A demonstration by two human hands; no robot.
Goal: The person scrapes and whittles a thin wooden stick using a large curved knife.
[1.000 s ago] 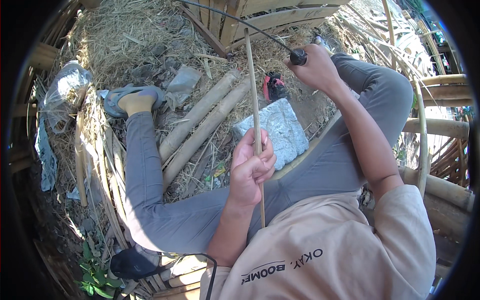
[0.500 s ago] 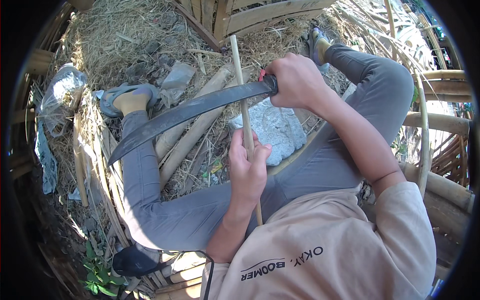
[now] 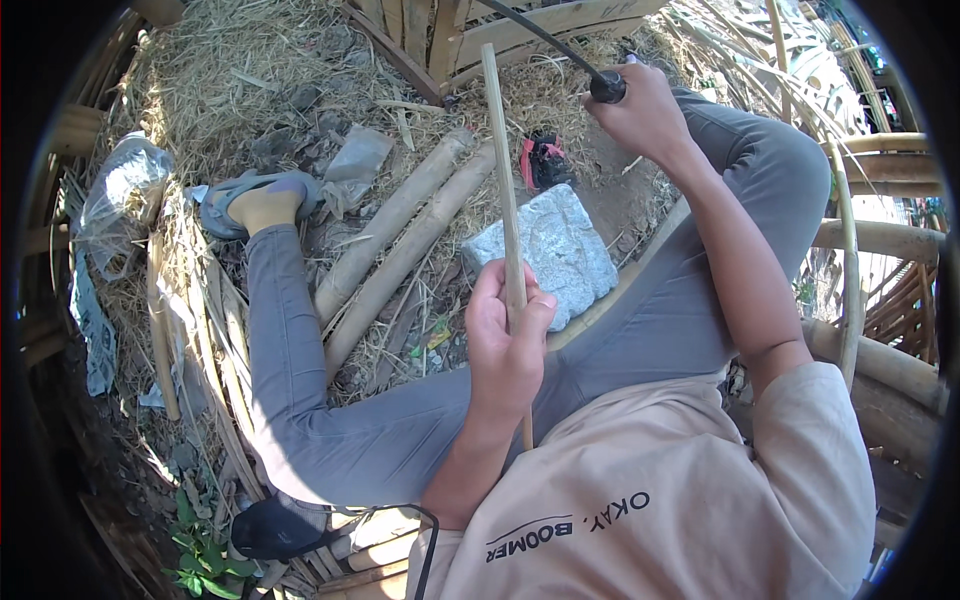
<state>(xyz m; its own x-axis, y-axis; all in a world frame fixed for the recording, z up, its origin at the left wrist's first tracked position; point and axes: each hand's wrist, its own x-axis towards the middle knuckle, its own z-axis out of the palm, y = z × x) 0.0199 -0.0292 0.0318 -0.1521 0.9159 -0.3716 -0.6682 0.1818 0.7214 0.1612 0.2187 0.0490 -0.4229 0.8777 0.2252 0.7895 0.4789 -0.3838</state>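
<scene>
A thin bamboo strip (image 3: pixel 501 150) stands nearly upright in my left hand (image 3: pixel 510 330), whose fingers are wrapped round its lower part. Its lower end reaches down to my shirt. Up and to the right, my right hand (image 3: pixel 645 112) grips the dark handle of a machete (image 3: pixel 540 32). The blade points up and left and shows narrow, running out of the picture at the top. It is apart from the strip. Behind my left hand lies a rough grey stone block (image 3: pixel 565 250) on the ground.
Two bamboo poles (image 3: pixel 400 235) lie left of the stone, and a black and red bundle (image 3: pixel 543 162) sits beyond it. A wooden slatted crate (image 3: pixel 540 40) stands at the far side. Plastic bags (image 3: pixel 125 195) lie at left; bamboo rails (image 3: pixel 880 240) run along the right.
My right hand has moved up and right, swinging the machete off the strip so its blade points upward. The black and red bundle is uncovered. The strip has shifted slightly right.
</scene>
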